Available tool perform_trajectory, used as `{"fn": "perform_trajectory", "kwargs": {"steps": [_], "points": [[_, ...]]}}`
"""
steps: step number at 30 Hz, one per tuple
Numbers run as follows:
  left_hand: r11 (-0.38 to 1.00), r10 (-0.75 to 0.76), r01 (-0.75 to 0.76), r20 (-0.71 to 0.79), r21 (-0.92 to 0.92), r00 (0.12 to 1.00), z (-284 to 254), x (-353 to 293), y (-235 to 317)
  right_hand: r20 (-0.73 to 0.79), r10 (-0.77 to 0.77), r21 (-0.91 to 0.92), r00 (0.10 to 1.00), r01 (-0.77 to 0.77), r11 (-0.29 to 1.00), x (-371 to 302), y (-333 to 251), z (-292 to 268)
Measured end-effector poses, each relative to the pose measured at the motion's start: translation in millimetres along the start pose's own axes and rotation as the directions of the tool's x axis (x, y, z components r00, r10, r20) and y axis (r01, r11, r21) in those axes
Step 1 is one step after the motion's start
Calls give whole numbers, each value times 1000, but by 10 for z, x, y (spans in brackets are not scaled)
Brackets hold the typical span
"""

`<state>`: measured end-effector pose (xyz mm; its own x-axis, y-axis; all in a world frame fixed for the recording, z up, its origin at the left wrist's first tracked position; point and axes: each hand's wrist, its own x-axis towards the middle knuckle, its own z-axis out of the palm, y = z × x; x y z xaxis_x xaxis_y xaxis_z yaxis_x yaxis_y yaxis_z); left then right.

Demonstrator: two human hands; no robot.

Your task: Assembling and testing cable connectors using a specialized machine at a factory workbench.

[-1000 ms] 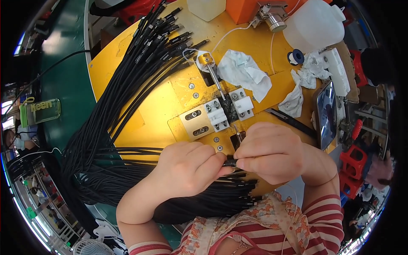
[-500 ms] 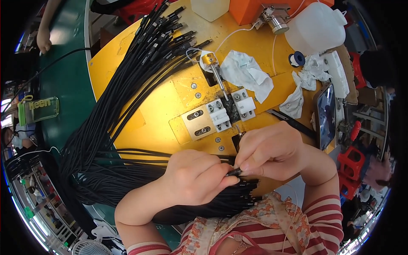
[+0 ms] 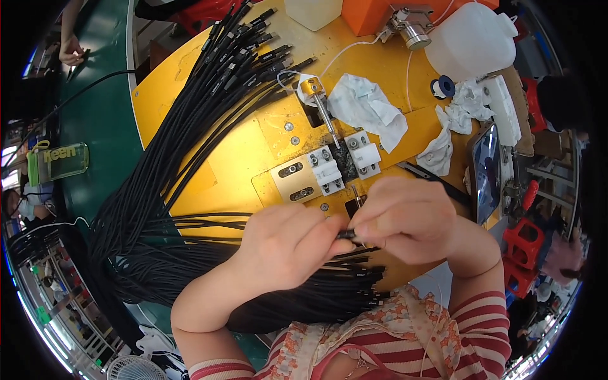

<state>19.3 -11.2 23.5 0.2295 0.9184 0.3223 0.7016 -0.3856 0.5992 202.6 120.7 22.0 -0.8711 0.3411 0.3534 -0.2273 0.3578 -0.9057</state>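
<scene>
Between my two hands is the black connector end of a cable (image 3: 346, 234). My left hand (image 3: 285, 246) is closed round it from the left, with thumb and forefinger pinching. On the other side, my right hand (image 3: 405, 220) pinches its tip; the fingers hide most of the connector. Just beyond my hands, two white clamp blocks (image 3: 326, 172) are bolted to the gold work plate (image 3: 237, 152). A thin metal rod with a brass-coloured end (image 3: 325, 119) points down between them. Under and beside my left forearm lies a bundle of black cables (image 3: 304, 307).
Another black cable bundle (image 3: 149, 168) sweeps up the left side. Crumpled white cloth (image 3: 367, 111), a wire spool (image 3: 442, 88), a phone (image 3: 486, 166) and a black slim tool (image 3: 437, 183) lie right. Behind stand an orange machine (image 3: 367, 18) and white jug (image 3: 475, 44). Far left is a co-worker's hand (image 3: 71, 52).
Both my hands have moved slightly away from my body, with the connector still pinched between them. The co-worker's hand at the far left has turned and its fingers have shifted.
</scene>
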Motion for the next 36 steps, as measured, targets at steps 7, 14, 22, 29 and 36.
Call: {"fn": "perform_trajectory", "kwargs": {"steps": [7,14,22,29,36], "points": [[974,-38,50,-55,222,998,-10,-8,-183,-126,14,-432,992,-67,899,74,226,-158],[950,-67,67,-11,306,998,48,5,-204,-101,18,-551,995,-71,831,97,242,-133],[936,-99,86,20,341,995,33,15,-179,113,7,-776,994,84,625,45,144,-100],[945,-100,92,11,314,995,22,10,-214,131,42,-816,990,84,572,26,74,-93],[919,-379,361,-105,-156,919,-43,-13,-203,127,65,-805,990,65,589,35,54,-99]]}}
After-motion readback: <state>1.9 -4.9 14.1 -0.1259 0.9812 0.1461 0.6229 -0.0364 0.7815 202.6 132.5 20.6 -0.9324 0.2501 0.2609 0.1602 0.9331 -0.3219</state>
